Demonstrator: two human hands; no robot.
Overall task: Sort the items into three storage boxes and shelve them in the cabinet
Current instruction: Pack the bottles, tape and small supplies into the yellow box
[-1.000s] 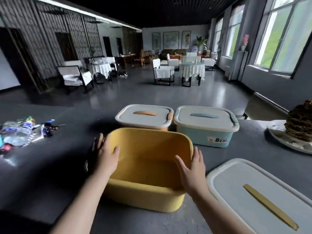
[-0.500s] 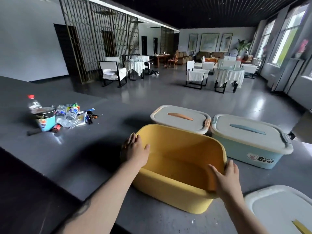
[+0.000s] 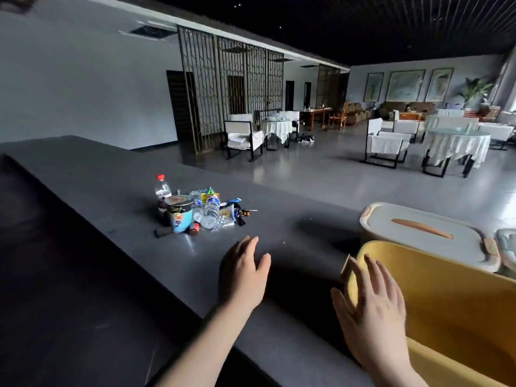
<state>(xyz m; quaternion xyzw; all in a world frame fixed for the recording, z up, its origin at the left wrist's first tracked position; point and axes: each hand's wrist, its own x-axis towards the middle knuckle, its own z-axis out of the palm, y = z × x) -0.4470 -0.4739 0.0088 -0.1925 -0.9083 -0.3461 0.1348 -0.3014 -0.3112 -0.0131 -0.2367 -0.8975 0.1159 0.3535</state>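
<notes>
You are looking down a dark grey counter (image 3: 106, 174) that runs away from you toward the upper left. Both your forearms reach in from the bottom of the view, and both hands are bare, with straight, relaxed fingers that grasp nothing.

Your left hand (image 3: 245, 270) hovers low over the bare counter, palm down, fingers pointing toward 12 o'clock. Whether it touches the surface cannot be told. Your right hand (image 3: 371, 300) is spread at the near left corner of the yellow box (image 3: 458, 311), its fingers crossing the rim there. The box is open, with no lid, and nothing shows inside the part in view. It fills the lower right, at about 3 o'clock from your left hand.

The pile of items (image 3: 195, 210) to be sorted sits farther along the counter, at about 11 o'clock from your left hand and about 10 o'clock from your right. It is near the left hand but clearly apart from it, with bare counter between. Your left hand is the nearer one; your right would have to cross over.

In the pile, a red-capped bottle (image 3: 162, 191) stands upright at the back left, a round tub (image 3: 179, 213) stands in front of it, and clear bottles (image 3: 210, 212) lie tipped just to the right. Smaller bits around them are too small to name.

Behind the yellow box, at about 1 o'clock from your right hand, a second box (image 3: 421, 236) sits closed under a grey lid with an orange handle.

Judging from this, no items are sorted yet, and the next reach likely belongs to your left hand, forward and slightly left.
</notes>
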